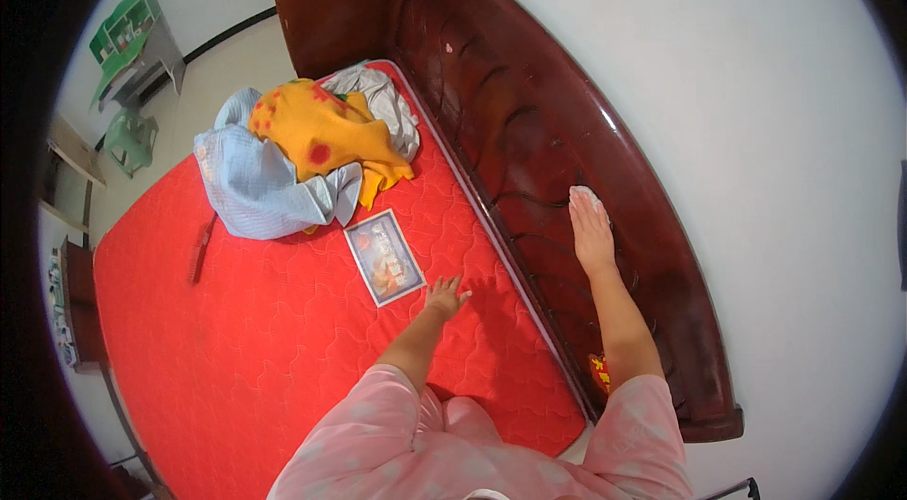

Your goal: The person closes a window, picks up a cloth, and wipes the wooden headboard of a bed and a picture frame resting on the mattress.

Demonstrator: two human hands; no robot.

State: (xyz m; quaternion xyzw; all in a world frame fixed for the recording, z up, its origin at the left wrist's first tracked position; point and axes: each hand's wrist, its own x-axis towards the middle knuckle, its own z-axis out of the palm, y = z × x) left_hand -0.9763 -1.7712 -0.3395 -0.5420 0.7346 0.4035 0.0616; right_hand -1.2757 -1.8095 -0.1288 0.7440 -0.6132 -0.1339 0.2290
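My right hand (pixel 592 234) lies flat against the dark red wooden headboard (pixel 531 139), fingers together. A small pale cloth or wipe (pixel 584 191) shows past its fingertips, pressed between hand and wood. Carved curved lines run across the panel. Over the red quilted mattress (pixel 283 330), my left hand (pixel 445 296) has its fingers spread and holds nothing. It casts a shadow to its right; whether it touches the mattress I cannot tell. Just beyond its fingertips lies a flat printed box or board (pixel 386 259) bearing writing and a picture.
Heaped bedding covers the far side: a light blue quilted piece (pixel 248 178), an orange blanket (pixel 326 128) and a grey-white cloth (pixel 375 100). A red brush (pixel 201 252) rests on the mattress. Farther left stand a green desk (pixel 127 50) and green stool (pixel 130 139).
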